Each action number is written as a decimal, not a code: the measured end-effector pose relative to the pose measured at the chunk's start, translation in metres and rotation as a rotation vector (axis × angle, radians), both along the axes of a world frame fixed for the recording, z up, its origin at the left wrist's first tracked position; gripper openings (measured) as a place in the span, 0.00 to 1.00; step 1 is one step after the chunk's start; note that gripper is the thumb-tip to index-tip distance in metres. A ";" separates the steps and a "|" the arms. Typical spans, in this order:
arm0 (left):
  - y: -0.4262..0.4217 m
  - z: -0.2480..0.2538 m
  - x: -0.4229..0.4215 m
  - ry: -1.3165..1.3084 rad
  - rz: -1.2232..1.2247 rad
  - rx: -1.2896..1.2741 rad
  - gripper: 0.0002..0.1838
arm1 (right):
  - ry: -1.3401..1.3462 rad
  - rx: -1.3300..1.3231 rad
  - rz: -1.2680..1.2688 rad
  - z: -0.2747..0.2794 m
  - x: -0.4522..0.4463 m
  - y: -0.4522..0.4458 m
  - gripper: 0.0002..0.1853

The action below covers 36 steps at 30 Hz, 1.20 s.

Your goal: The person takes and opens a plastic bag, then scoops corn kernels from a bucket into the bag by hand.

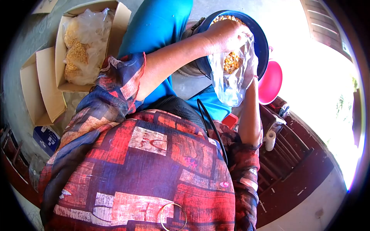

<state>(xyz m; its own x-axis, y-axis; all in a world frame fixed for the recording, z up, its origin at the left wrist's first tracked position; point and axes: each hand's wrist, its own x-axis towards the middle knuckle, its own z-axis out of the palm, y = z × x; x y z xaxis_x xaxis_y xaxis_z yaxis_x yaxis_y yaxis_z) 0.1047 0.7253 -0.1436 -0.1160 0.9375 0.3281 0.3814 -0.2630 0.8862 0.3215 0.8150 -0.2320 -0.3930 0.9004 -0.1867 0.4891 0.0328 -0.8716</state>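
Well, left hand (pixel 229 34), right hand (pixel 253 69) at bag (pixel 230 89); by bucket (pixel 263 46).

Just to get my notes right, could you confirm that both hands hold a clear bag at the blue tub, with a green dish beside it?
The dish is pink, not green, as the head view shows. The left hand and right hand hold the clear bag at the blue tub.

Home or small food-packing shop, can't tell which: bare floor (pixel 188 85) around blue bucket (pixel 263 48) of kernels (pixel 232 62), open carton (pixel 115 36) of bagged grain (pixel 78 54) left of it, pink bowl (pixel 272 82) just right, slatted furniture (pixel 284 152) and maroon wall (pixel 308 188) lower right.
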 end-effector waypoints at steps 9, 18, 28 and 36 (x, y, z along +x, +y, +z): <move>0.011 -0.012 -0.001 0.015 0.088 0.110 0.13 | 0.371 -0.409 -0.138 0.033 0.017 0.014 0.15; -0.001 0.011 -0.008 0.067 0.052 -0.185 0.11 | 0.940 -0.618 -0.213 0.128 -0.035 -0.012 0.10; -0.001 0.012 -0.007 0.023 0.103 -0.127 0.13 | 0.416 -0.178 0.079 0.145 -0.072 -0.069 0.08; 0.005 0.009 -0.010 -0.078 0.194 0.011 0.13 | -0.095 0.025 0.492 0.179 -0.048 -0.095 0.22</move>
<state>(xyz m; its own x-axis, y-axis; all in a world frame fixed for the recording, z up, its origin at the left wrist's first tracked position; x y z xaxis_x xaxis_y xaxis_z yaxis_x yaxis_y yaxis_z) 0.0946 0.7302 -0.1346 -0.3191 0.8917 0.3211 0.3564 -0.2011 0.9124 0.2731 0.7198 -0.0535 -0.7546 0.6171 -0.2230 0.4876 0.2999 -0.8200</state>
